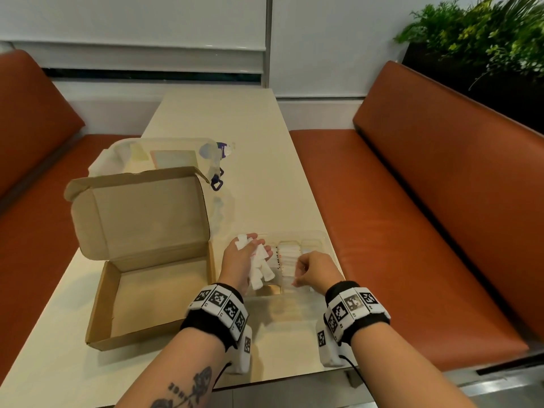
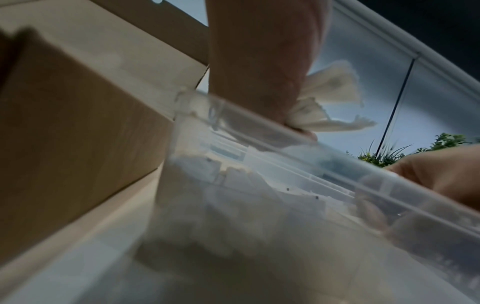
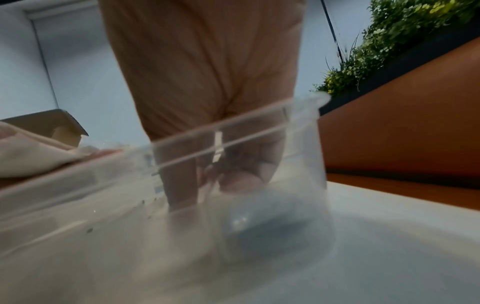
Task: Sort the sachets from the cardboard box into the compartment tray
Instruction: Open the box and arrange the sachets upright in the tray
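An open cardboard box (image 1: 101, 301) sits at the left of the table, its inside bare as far as I can see. Right of it stands the clear compartment tray (image 1: 318, 235), with white sachets lying in its middle compartments. My left hand (image 1: 250, 254) is over the tray's left end and grips a bunch of white sachets (image 1: 260, 270). The left wrist view shows that bunch of sachets (image 2: 332, 92) sticking out past my left hand (image 2: 259, 61) above the tray rim (image 2: 285, 142). My right hand (image 1: 309, 267) reaches down into the tray, fingertips pinched together, seemingly on a thin sachet; my right hand (image 3: 207, 72) is blurred behind the tray wall (image 3: 233, 129).
A clear plastic storage bin (image 1: 164, 154) with a blue latch stands behind the box, with a bottle (image 1: 226, 148) beside it. Orange benches (image 1: 426, 201) flank the narrow table (image 1: 235, 119). Plants (image 1: 485, 33) grow at the back right. The table's near edge lies just under my forearms.
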A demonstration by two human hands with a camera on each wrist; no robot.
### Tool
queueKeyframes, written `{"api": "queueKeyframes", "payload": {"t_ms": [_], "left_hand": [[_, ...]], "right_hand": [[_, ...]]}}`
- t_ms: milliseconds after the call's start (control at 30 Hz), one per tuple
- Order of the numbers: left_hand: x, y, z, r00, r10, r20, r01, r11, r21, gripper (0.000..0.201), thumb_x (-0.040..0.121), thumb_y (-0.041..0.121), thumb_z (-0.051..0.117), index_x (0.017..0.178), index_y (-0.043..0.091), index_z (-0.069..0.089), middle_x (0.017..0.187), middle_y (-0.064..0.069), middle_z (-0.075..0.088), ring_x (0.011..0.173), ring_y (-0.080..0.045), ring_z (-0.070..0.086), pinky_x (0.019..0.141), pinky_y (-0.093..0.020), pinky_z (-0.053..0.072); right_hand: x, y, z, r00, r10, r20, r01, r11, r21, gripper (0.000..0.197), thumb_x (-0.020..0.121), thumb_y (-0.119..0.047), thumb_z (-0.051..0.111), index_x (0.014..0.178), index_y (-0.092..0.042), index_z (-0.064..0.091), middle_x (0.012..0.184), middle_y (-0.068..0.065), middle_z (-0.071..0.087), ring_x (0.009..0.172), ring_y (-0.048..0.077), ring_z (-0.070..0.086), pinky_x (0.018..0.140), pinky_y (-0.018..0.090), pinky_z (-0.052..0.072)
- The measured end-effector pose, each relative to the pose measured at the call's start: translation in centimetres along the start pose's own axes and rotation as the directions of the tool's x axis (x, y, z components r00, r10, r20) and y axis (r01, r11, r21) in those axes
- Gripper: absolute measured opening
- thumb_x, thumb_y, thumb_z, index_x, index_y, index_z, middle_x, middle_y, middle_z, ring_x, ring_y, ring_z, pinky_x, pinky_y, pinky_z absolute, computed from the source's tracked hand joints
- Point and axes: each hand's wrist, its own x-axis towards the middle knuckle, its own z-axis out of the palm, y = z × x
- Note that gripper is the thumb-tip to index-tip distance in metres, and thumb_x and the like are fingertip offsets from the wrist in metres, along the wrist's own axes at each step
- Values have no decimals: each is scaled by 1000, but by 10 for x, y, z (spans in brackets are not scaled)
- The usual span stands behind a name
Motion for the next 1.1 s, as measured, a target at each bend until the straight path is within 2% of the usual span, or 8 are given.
{"api": "queueKeyframes", "payload": {"t_ms": [100,233,333,500,633,900,1033,1100], "left_hand": [[0,-1,-2,1000,3,-1,-3,1000,10,10,91,-5,53,98,2,54,85,-15,62,71,-27,64,62,-31,60],[1,-3,-4,1000,-1,10,1,1000,7,9,91,-4,53,97,3,56,85,-14,63,70,-26,65,62,-31,59],[1,-3,-3,1000,0,17,0,1000,15,10,92,-4,53,98,3,55,87,-14,62,72,-26,65,66,-34,59],[0,-2,1,1000,-12,22,12,1000,-20,10,92,-6,52,97,2,54,83,-14,61,67,-25,64,64,-33,59],[0,-2,0,999,-2,32,2,1000,0,11,92,-6,52,97,3,54,85,-14,61,70,-25,64,71,-36,57],[-3,-4,-3,1000,13,20,-14,1000,17,10,92,-5,53,99,1,55,86,-14,62,71,-26,66,65,-33,59],[-6,-1,-6,999,31,22,-32,999,26,9,93,-2,52,96,5,57,88,-12,65,75,-21,69,66,-32,59],[-8,0,-6,1000,16,9,-16,1000,-2,10,93,-2,52,95,7,57,86,-11,66,72,-17,70,62,-30,59]], "right_hand": [[-2,2,4,999,-34,-29,34,999,12,40,67,-5,81,66,-19,43,70,-3,49,64,16,46,66,30,45],[-1,6,9,997,-51,-55,51,999,-3,44,67,-5,80,64,-20,39,67,-5,46,62,14,42,61,27,39],[0,7,11,997,-62,-54,61,998,-19,44,68,-6,79,64,-20,38,70,-2,47,65,16,44,63,28,39],[0,9,13,993,-96,-67,92,994,-55,44,69,-7,79,63,-20,37,69,-2,46,64,15,42,55,22,33],[1,10,13,992,-105,-70,100,993,-69,44,71,-7,77,62,-20,36,65,-4,44,60,12,39,52,21,29],[0,8,11,992,-97,-84,90,993,-80,42,72,-12,77,63,-20,37,69,-1,46,66,16,43,54,23,32],[-5,-10,8,955,-156,-252,152,988,-37,28,82,-24,69,67,-19,46,70,-3,51,66,15,46,55,22,32],[-8,-27,8,937,-196,-290,225,972,69,20,86,-24,65,71,-15,56,68,-2,57,64,13,50,57,21,36]]}}
